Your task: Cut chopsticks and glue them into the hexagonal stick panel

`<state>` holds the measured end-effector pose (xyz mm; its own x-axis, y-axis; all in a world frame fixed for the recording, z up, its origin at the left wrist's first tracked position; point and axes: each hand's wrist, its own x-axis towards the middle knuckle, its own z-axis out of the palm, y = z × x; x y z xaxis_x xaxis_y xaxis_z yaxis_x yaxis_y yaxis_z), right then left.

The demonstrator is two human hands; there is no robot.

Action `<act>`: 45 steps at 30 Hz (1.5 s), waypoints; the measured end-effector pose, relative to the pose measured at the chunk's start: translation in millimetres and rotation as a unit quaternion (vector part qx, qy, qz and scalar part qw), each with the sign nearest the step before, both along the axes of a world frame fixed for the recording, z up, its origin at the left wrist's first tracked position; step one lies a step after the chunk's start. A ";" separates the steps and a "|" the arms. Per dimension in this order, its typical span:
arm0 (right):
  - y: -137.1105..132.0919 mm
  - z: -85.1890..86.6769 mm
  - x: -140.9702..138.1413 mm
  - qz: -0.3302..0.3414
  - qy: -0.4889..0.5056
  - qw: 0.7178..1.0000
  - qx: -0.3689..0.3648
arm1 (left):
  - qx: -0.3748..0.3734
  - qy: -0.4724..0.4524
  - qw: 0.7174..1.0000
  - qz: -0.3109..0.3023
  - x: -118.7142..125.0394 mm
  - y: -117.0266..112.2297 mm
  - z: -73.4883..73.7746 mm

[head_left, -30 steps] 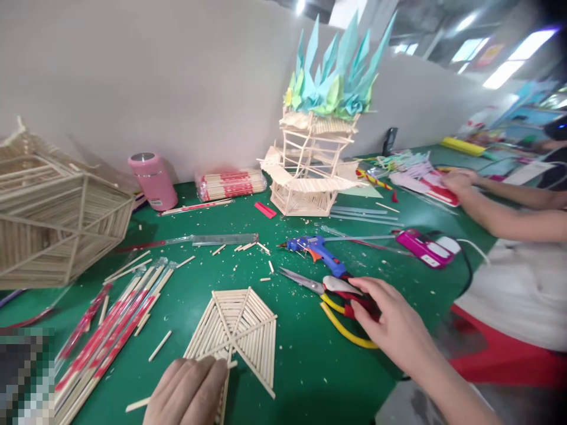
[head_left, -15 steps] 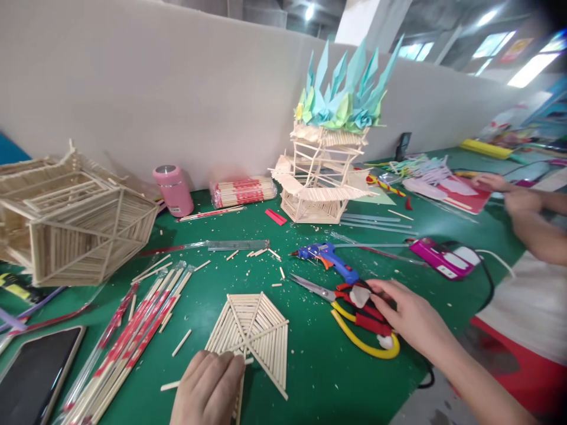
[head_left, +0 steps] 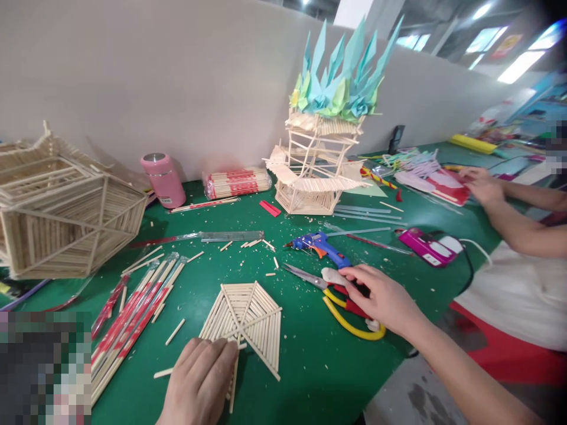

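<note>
My left hand (head_left: pixel 201 378) is closed over the near left edge of a web-shaped panel of thin wooden sticks (head_left: pixel 261 321), and its fingers hide that part. A short stick end shows at the fingertips. Above the handles of yellow-and-red scissors (head_left: pixel 343 304), my right hand (head_left: pixel 381 295) has its fingers together at a small white wad (head_left: pixel 333 275), whose kind is unclear. Just beyond the scissors lies a blue glue gun (head_left: pixel 319 245).
Bundled sticks (head_left: pixel 142 319) lie left of the panel. A large stick structure (head_left: pixel 75 218), a pink flask (head_left: pixel 163 183) and a stick tower with blue paper leaves (head_left: pixel 312 177) stand behind. Right are a magenta power strip (head_left: pixel 427 245) and another person's hands (head_left: pixel 482 183).
My right hand has moved up and left over the scissors, and the white wad has moved with its fingertips. The left hand stays on the panel. The whole view has shifted slightly.
</note>
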<state>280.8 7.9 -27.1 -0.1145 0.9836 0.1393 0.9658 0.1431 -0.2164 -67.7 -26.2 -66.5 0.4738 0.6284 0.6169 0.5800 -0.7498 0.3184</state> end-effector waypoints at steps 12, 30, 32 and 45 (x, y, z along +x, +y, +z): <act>3.6 1.5 -5.2 -0.023 -0.037 0.999 0.005 | 0.019 -0.007 1.000 0.004 2.9 2.6 2.3; -8.4 -1.3 7.8 -0.038 0.046 0.992 0.110 | 0.025 0.019 1.000 0.004 0.8 2.6 5.8; -12.3 -1.7 11.4 -0.020 0.044 0.994 0.095 | 0.028 0.017 0.999 -0.002 0.5 3.2 5.1; -4.3 4.7 20.9 -0.015 -0.035 0.992 -0.123 | 0.000 0.017 1.000 0.008 0.7 4.5 5.4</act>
